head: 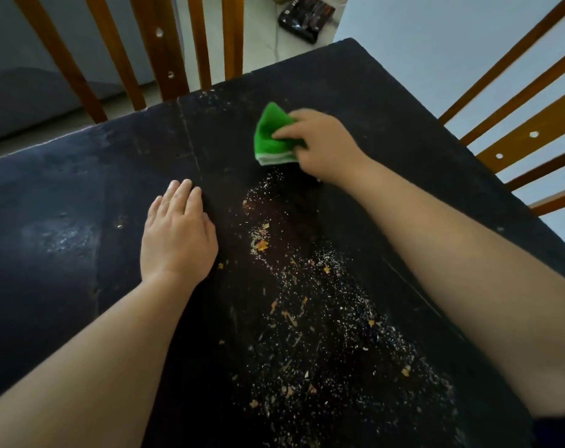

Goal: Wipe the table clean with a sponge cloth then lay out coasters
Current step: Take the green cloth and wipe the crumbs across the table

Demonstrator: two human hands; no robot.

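Right hand [320, 145], upper centre of frame: fingers pinched down on the folded green sponge cloth [272, 137], pressed to the dark table [64, 189]. Left hand [177, 234] lies flat, fingers together. Cloth looks soft, light, floppy; best held bunched under a flat palm. Crumbs [307, 318] are spread lower centre.

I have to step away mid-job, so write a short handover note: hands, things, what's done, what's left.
Right hand: pressing the folded green sponge cloth onto the dark table, far side.
Left hand: flat on the table, holding nothing.
Crumbs: a trail of white and orange bits runs from just below the cloth toward the near edge.
Done: wiping has begun at most; crumbs remain.
Left: clear the trail, then lay out coasters; none are in view.
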